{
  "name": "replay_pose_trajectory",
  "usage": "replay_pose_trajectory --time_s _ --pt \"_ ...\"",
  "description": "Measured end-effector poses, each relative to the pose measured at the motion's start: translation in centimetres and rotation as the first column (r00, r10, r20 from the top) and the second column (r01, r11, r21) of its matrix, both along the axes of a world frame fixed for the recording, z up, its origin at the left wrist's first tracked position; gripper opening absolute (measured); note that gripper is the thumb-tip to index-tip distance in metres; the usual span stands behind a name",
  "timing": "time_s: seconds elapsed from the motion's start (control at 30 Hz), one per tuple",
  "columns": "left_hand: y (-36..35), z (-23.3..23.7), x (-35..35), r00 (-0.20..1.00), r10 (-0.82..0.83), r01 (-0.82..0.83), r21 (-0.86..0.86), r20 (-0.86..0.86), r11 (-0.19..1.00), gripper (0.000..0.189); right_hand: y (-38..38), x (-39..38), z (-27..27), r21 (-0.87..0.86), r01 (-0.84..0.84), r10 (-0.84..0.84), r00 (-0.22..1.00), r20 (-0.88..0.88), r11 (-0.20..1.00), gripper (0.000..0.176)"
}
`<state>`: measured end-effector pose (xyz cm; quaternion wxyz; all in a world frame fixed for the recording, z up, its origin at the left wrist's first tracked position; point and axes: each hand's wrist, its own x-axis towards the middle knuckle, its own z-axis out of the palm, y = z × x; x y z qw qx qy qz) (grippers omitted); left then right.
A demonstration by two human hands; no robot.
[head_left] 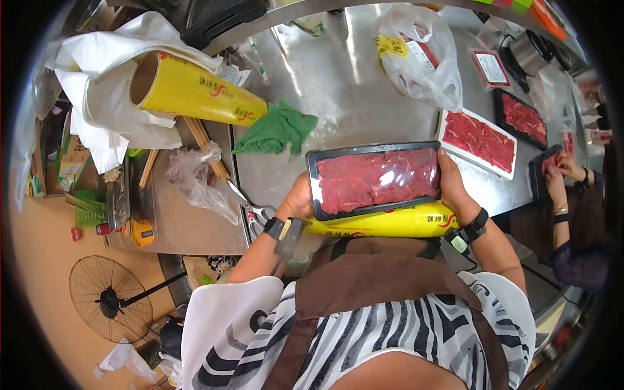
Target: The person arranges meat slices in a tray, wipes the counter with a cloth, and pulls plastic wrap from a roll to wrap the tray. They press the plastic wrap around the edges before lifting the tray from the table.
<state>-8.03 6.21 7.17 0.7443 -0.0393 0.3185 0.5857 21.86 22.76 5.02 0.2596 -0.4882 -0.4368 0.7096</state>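
A black tray of sliced red meat [377, 181] has clear film stretched over it, with bright reflections on its right half. My left hand [299, 197] grips the tray's left end, and my right hand [454, 184] holds its right end. Some fingers of both hands are hidden behind or under the tray. Just below it lies a yellow film roll [383, 221], partly covered by the tray. To the right of the tray, a white tray of red meat [478, 143] rests on the metal table [338, 84].
A green cloth [276, 130], scissors [255, 211] and a large yellow roll [195, 88] are at the left. Farther right are a plastic bag with packed meat [422, 55] and a black meat tray [520, 118]. A co-worker's hands [560, 172] touch another tray.
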Motion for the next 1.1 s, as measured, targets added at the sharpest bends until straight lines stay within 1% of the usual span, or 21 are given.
replay_pose_trajectory --time_s 0.1,0.17,0.2,0.23,0.27,0.3,0.4,0.5,0.57,0.6,0.63,0.67,0.7,0.77,0.8,0.83,0.9,0.93,1.0,1.03,1.1 --pt "-0.4 -0.9 0.1 1.000 -0.011 0.009 0.074 0.026 0.997 0.034 -0.1 -0.3 0.9 -0.050 0.026 -0.028 0.999 -0.041 0.998 0.046" --pt "-0.6 -0.7 0.4 0.980 -0.001 0.004 0.015 -0.201 1.000 0.037 -0.1 -0.2 1.0 -0.091 0.010 -0.016 0.998 -0.067 0.996 0.045" --pt "-0.6 -1.1 0.5 0.981 -0.015 0.019 0.015 -0.192 1.000 0.037 -0.1 0.1 0.6 -0.091 0.026 -0.031 0.998 -0.057 0.995 0.045" --pt "-0.5 -1.8 0.4 0.774 -0.076 0.252 0.196 -0.628 0.948 0.037 0.2 0.4 -0.2 -0.031 -0.026 0.026 0.999 0.026 0.999 0.046" --pt "-0.3 -2.3 0.4 0.399 0.020 0.518 0.243 -0.917 0.820 0.037 0.3 0.8 -0.6 0.021 -0.083 0.080 0.990 0.114 0.996 0.048" --pt "0.1 -2.2 0.4 0.408 0.016 0.529 0.250 -0.913 0.811 0.037 0.2 0.8 -0.4 0.023 -0.066 0.063 0.990 0.123 0.998 0.048" --pt "1.8 -1.0 0.3 0.081 0.044 0.507 0.080 -0.996 0.858 0.035 -0.1 -0.1 0.8 0.080 -0.114 0.108 0.991 0.083 0.990 0.047" --pt "2.2 0.2 -0.7 -0.267 0.038 0.400 -0.075 -0.963 0.913 0.033 0.0 0.5 -0.6 0.108 -0.101 0.095 0.994 0.058 0.989 0.047" --pt "0.1 -1.0 -2.8 -0.280 0.029 0.265 -0.048 -0.960 0.963 0.032 0.2 0.7 -1.5 0.157 -0.096 0.084 0.993 0.085 0.983 0.047" --pt "-0.6 -1.0 -3.6 -0.282 0.038 0.277 -0.044 -0.959 0.960 0.032 0.3 1.0 -1.7 0.201 -0.094 0.072 0.991 0.115 0.975 0.046" --pt "-1.3 -0.9 -4.2 0.256 -0.052 0.051 -0.040 -0.965 0.998 0.037 0.2 1.1 -1.6 0.200 -0.079 0.057 0.992 0.114 0.977 0.046" --pt "-1.8 -0.8 -4.2 0.725 -0.012 -0.140 -0.165 -0.688 0.976 0.043 0.2 1.0 -1.2 0.196 -0.089 0.072 0.993 0.089 0.977 0.045" --pt "-2.0 0.3 -3.5 0.725 -0.033 -0.115 -0.168 -0.688 0.979 0.043 0.2 0.8 -0.7 0.193 -0.092 0.081 0.995 0.065 0.977 0.044" --pt "-1.5 4.3 -0.6 0.803 0.217 -0.279 -0.029 -0.556 0.960 0.053 0.2 0.6 -0.3 0.349 -0.133 0.070 0.980 0.187 0.928 0.043" --pt "-0.9 5.1 0.7 0.727 0.252 -0.306 0.026 -0.638 0.952 0.052 0.2 0.6 -0.3 0.375 -0.129 0.059 0.979 0.193 0.918 0.043" --pt "-1.2 4.1 0.5 0.735 0.229 -0.276 0.027 -0.638 0.961 0.052 0.0 0.4 -0.2 0.398 -0.126 0.049 0.979 0.199 0.909 0.043" --pt "-1.7 1.9 -0.3 0.527 0.008 -0.242 -0.141 -0.850 0.960 0.043 0.1 0.5 1.0 0.345 -0.103 0.040 0.982 0.185 0.933 0.048" --pt "-1.5 1.5 0.4 0.612 0.134 -0.276 -0.052 -0.779 0.960 0.038 0.3 0.6 1.3 0.210 -0.066 0.044 0.993 0.109 0.976 0.050" --pt "-1.4 1.4 1.0 0.625 0.160 -0.270 -0.019 -0.764 0.963 0.038 0.7 1.0 2.2 -0.157 -0.014 -0.005 0.993 -0.120 0.988 0.055" --pt "-1.6 1.2 1.1 0.641 0.201 -0.292 0.006 -0.740 0.956 0.038 0.5 1.3 2.9 -0.157 0.014 -0.034 0.992 -0.122 0.988 0.055" --pt "-1.5 1.3 1.5 0.649 0.222 -0.281 0.042 -0.728 0.959 0.040 0.3 2.0 4.3 -0.134 -0.040 0.003 0.964 -0.265 0.990 0.051"
